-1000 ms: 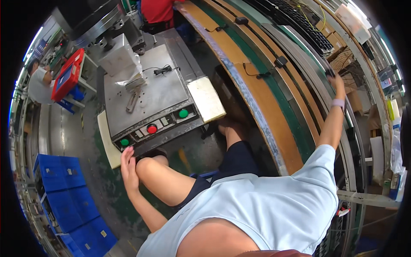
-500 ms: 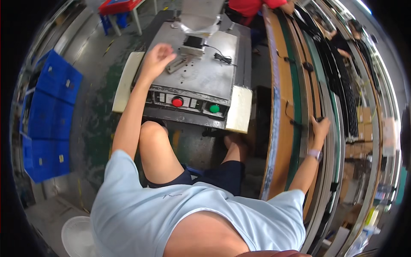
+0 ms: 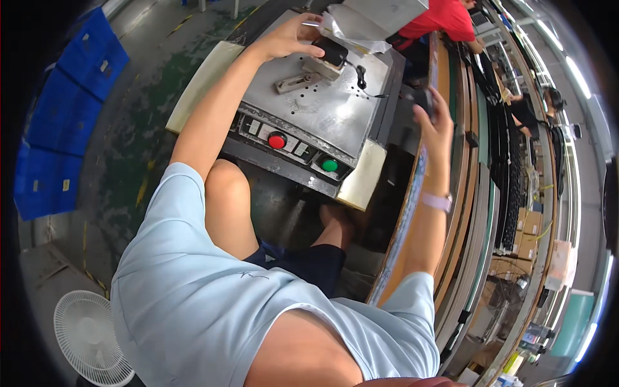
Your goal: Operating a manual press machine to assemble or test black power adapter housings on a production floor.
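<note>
A black power adapter (image 3: 333,53) with a bundled black cord (image 3: 362,77) sits on a small metal block on the machine's steel plate (image 3: 303,119). At the adapter's left side is my left hand (image 3: 289,40), its thumb and fingers closed about that edge. My right hand (image 3: 440,129) is raised at the plate's right, fingers round a dark adapter-like block (image 3: 422,100), which motion blurs. Above the fixture hangs the machine's metal head (image 3: 387,14), with clear plastic film (image 3: 351,29) around its lower end.
Red (image 3: 277,140) and green (image 3: 329,166) buttons line the machine's front. A conveyor line (image 3: 461,213) runs along my right. Blue bins (image 3: 68,97) stand at the left, a white fan (image 3: 93,338) at lower left. A person in red (image 3: 445,19) works beyond.
My left hand has moved right onto the adapter on the fixture. My right hand has come up and left off the conveyor line, carrying the dark block. The whole view has turned.
</note>
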